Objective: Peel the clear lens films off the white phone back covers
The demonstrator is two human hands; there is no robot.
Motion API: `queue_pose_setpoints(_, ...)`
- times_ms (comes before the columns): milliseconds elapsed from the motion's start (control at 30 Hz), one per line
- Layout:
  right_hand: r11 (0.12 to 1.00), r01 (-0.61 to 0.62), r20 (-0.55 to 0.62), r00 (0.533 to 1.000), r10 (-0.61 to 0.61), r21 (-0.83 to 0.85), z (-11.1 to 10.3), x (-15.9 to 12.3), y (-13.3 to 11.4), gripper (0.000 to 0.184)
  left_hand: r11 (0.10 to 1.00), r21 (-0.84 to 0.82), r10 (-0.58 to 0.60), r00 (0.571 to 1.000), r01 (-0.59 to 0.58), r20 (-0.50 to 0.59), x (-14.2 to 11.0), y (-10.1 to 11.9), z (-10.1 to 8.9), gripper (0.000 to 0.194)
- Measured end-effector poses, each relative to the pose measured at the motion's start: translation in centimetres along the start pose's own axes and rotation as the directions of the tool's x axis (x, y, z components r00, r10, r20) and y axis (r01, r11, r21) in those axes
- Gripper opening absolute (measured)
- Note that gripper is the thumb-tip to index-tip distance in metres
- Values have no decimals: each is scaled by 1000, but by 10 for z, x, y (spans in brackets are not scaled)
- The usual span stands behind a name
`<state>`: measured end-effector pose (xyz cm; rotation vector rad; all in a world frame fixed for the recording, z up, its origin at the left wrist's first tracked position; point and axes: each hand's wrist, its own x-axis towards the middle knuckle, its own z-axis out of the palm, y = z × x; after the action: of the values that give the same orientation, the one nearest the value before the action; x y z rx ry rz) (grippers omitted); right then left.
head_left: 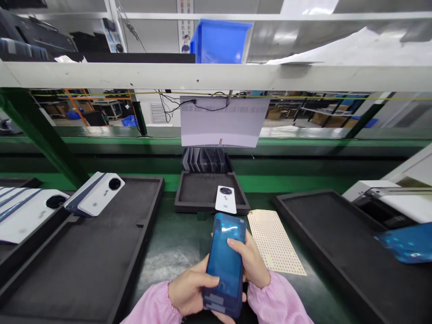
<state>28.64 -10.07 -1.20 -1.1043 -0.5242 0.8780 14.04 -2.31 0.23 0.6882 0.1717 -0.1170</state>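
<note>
Both hands hold a phone (225, 263) whose face is covered by a glossy blue film. My left hand (189, 290) grips its lower left edge, thumb laid on the screen. My right hand (251, 261) wraps its right edge, thumb pressed on the film near the middle. Pink sleeves cover both wrists. Just beyond the phone, a white back cover (226, 199) with a round camera ring leans on the front rim of a small black tray (189, 191). A perforated cream sheet (275, 240) lies flat to the right of my hands.
A large black tray (101, 252) at left carries a white phone (96, 193); more white covers (27, 211) lie further left. Another black tray (337, 243) sits right, with a blue film piece (407, 243) and a white machine (388, 198). A white board (221, 121) hangs ahead, a blue bin (221, 40) above.
</note>
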Motion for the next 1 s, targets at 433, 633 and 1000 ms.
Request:
queue_pose_setpoints(433,936,242,253,951,-177,-256,6,1,-1,28,950,184,300,902,-253,-311,0,2,-5,41)
queue_pose_setpoints(633,941,260,130,963,-236,-215,3,3,0,26,955,110,297,888,-275,-350,-3,9,1,35)
queue_pose_setpoints(1000,966,186,84,981,-174,-180,-2,8,2,26,895,318,439,751,-314,-493,2,7,1,42)
